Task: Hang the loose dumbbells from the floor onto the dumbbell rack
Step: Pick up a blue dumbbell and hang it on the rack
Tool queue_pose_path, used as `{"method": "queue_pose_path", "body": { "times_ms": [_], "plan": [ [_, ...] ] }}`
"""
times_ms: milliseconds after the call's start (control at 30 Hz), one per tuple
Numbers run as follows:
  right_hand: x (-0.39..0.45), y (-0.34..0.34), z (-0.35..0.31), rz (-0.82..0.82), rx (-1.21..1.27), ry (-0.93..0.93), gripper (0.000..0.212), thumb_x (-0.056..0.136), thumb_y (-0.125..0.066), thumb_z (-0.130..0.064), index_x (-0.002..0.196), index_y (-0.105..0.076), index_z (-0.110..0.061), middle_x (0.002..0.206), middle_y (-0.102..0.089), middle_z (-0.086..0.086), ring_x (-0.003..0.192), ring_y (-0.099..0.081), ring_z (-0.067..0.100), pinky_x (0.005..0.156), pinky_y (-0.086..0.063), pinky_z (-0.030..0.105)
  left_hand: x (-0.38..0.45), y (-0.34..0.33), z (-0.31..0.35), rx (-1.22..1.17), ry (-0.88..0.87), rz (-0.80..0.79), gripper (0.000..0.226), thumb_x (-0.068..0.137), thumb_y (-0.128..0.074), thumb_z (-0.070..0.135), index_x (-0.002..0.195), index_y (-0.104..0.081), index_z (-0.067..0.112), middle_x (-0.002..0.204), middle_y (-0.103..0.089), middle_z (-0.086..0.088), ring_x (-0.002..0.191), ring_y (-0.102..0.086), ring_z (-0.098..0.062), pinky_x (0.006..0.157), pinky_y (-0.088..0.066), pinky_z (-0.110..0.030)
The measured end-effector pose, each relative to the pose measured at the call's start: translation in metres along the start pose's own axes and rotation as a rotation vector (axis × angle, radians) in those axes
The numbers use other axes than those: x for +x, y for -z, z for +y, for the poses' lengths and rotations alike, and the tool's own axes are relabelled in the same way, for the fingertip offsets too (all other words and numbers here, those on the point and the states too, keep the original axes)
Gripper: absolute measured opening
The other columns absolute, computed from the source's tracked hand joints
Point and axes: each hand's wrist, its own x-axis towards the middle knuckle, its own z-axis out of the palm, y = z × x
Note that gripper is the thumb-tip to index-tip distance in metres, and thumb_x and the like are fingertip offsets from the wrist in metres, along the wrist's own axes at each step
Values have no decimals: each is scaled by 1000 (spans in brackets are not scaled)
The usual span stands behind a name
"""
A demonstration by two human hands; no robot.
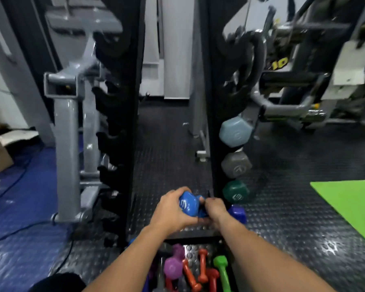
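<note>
Between the black dumbbell rack's (pixel 216 114) 2 uprights — 4 dumbbells hang on its right side — both hands grasp a blue dumbbell (pixel 189 204) low down: left hand (pixel 173 209) cupping its head, right hand (pixel 216 208) fingers clenched round the handle.

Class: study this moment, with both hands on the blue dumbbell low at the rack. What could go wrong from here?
1. The left hand cups only the head of the blue dumbbell; it might slip onto the loose dumbbells below.
2. The right hand sits close to the rack, so fingers could get pinched.
</note>
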Motion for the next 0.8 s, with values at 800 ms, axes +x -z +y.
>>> {"method": "queue_pose_path", "body": {
  "times_ms": [800],
  "plan": [
    [-99,182,-295,358,-56,584,24,82,-79,-16,99,-71,-1,102,-70,25,92,-69,42,69,-62,54,74,51,245,88,-533,454,85,59,-81,63,133,-57,26,108,-31,6,95,-51,-13,85,-53,-28]
  ]
}}
